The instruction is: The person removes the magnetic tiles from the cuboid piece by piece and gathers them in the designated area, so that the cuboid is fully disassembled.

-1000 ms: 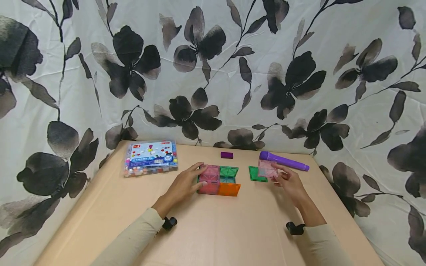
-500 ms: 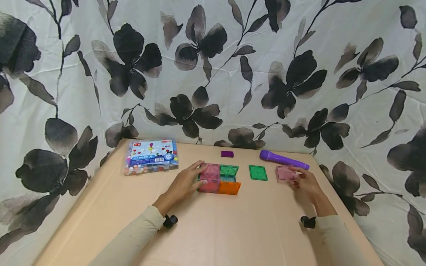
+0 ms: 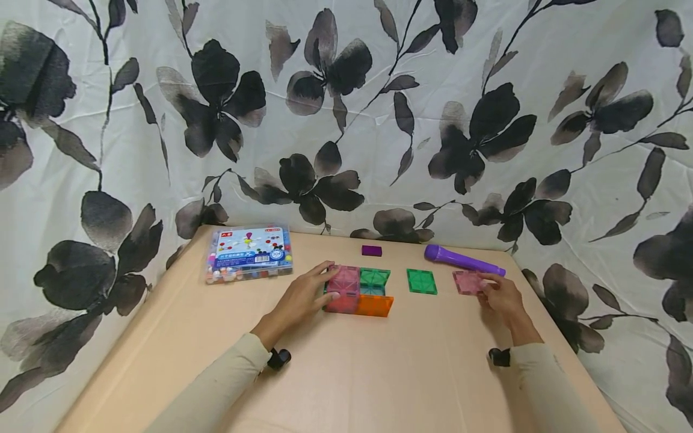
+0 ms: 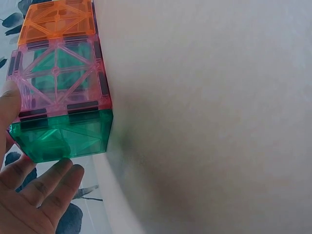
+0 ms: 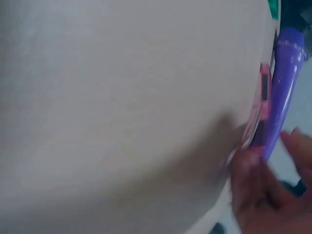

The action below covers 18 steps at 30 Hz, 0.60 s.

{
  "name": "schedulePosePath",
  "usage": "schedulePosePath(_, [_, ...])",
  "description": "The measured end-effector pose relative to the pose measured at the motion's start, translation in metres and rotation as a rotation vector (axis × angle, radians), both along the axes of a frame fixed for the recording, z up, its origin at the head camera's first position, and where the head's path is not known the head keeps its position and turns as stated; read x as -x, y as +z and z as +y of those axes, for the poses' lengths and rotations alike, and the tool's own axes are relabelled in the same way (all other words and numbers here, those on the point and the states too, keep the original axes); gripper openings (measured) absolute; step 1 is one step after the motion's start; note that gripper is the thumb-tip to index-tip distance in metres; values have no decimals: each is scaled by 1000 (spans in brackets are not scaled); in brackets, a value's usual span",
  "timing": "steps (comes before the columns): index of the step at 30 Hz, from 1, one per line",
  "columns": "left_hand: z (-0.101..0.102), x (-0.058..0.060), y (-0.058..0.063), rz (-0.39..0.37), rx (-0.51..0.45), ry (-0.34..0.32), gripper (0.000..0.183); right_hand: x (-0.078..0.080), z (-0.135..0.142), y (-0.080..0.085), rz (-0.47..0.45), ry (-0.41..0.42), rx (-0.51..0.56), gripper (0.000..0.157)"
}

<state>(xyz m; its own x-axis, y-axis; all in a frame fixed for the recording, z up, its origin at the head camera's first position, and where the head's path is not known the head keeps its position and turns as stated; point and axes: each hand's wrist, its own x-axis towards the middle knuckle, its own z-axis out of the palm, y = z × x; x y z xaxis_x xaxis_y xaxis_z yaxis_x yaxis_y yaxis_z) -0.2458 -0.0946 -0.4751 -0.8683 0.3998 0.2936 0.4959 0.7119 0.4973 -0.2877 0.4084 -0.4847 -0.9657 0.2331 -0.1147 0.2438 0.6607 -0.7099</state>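
A small box of see-through magnetic tiles point(image 3: 343, 281) stands at mid-table, with pink, green and orange faces. My left hand point(image 3: 305, 294) grips its left end; in the left wrist view the thumb lies at the pink face point(image 4: 57, 73) and the fingers at the green end point(image 4: 63, 139). To the right, my right hand point(image 3: 502, 294) pinches the near right edge of a pink magnetic tile point(image 3: 467, 282), which lies low over the tabletop. The right wrist view has this tile point(image 5: 263, 97) nearly edge-on beside the thumb.
A green magnetic tile point(image 3: 421, 281) lies flat between the two hands. Behind the pink tile is a purple toy microphone point(image 3: 465, 260). A small dark purple block point(image 3: 371, 251) sits at the back, and a clear case of colourful beads point(image 3: 249, 255) at the back left.
My right hand has carried the pink tile rightward from above the green tile and lowered it to the tabletop. My left hand has stayed on the tile box.
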Motion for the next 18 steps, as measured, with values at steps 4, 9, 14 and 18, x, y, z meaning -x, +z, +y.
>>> schedulePosePath(4, [0, -1, 1, -9, 0, 4, 64, -8, -19, 10, 100, 20, -212, 43])
schedulePosePath(9, [0, -2, 2, -12, -3, 12, 65, -27, -71, 28, 331, 172, -222, 38])
schedulePosePath(14, [0, -1, 2, -23, -1, 6, 65, -49, -133, 42, 435, 407, -175, 36])
schedulePosePath(18, [1, -1, 2, -28, -4, 1, 65, -65, -172, 48, 448, 601, -170, 28])
